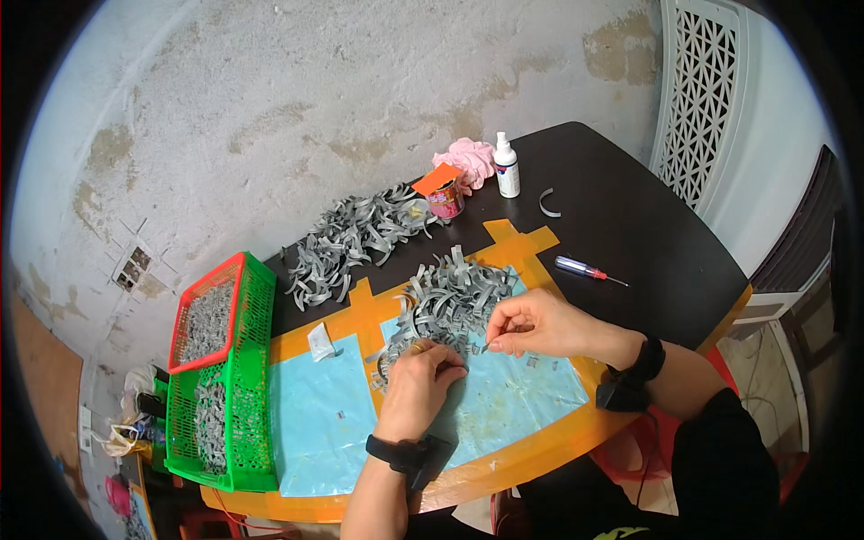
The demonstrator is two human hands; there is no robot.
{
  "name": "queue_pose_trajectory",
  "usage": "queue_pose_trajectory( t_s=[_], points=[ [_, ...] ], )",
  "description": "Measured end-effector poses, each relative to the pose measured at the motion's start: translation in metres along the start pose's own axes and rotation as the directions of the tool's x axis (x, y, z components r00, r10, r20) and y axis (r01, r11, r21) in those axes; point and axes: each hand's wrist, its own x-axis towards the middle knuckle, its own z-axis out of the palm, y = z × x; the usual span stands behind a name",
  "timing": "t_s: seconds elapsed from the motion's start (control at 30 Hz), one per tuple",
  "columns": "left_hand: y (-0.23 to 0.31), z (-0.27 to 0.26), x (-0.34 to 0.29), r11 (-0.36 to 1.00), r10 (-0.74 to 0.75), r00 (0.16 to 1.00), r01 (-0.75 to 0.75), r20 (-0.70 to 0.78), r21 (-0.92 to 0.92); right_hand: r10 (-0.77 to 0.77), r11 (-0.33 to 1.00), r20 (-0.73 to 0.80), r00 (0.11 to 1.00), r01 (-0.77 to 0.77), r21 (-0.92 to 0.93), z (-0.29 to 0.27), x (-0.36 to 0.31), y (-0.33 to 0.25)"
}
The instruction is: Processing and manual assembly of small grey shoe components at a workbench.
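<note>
A heap of grey curved strips [454, 292] lies on the blue sheet, just beyond both hands. My left hand [416, 378] is at the near left edge of this heap, its fingers bent together; what they hold, if anything, is hidden. To its right, my right hand [544, 326] pinches a small dark grey piece [485, 347] between thumb and fingertips, a little above the sheet. The two hands are apart. Small grey bits [533, 361] lie on the sheet beside my right hand.
A second heap of strips [346, 243] covers the back left. Green [259, 387] and red-rimmed [238, 297] baskets hold grey pieces at the left. Behind stand a red can [445, 202], a pink cloth [468, 162] and a white spray bottle [508, 171]. A screwdriver [580, 267] lies right.
</note>
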Motion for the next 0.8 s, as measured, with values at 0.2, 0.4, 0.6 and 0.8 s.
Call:
queue_pose_trajectory(
  t_s=[0.2, 0.4, 0.6, 0.8],
  points=[
    [0.012, -0.006, -0.001, 0.998, -0.046, 0.998, 0.048, 0.05, -0.04, -0.02, 0.997, -0.045, 0.999, 0.023, 0.073, 0.002, 0.001, 0.0],
    [0.011, 0.006, -0.002, 0.816, -0.166, 0.984, 0.178, 0.072, -0.551, -0.043, 0.981, -0.06, 0.997, 0.053, 0.189, 0.006, -0.002, -0.008],
    [0.024, 0.004, -0.002, 0.407, -0.197, 0.98, 0.096, 0.016, -0.909, -0.049, 0.958, -0.036, 0.998, 0.057, 0.281, 0.005, -0.005, -0.012],
    [0.034, 0.006, -0.007, 0.524, -0.131, 0.978, -0.069, -0.161, -0.849, 0.001, 0.922, 0.007, 1.0, -0.004, 0.388, 0.005, -0.009, -0.016]
  ],
)
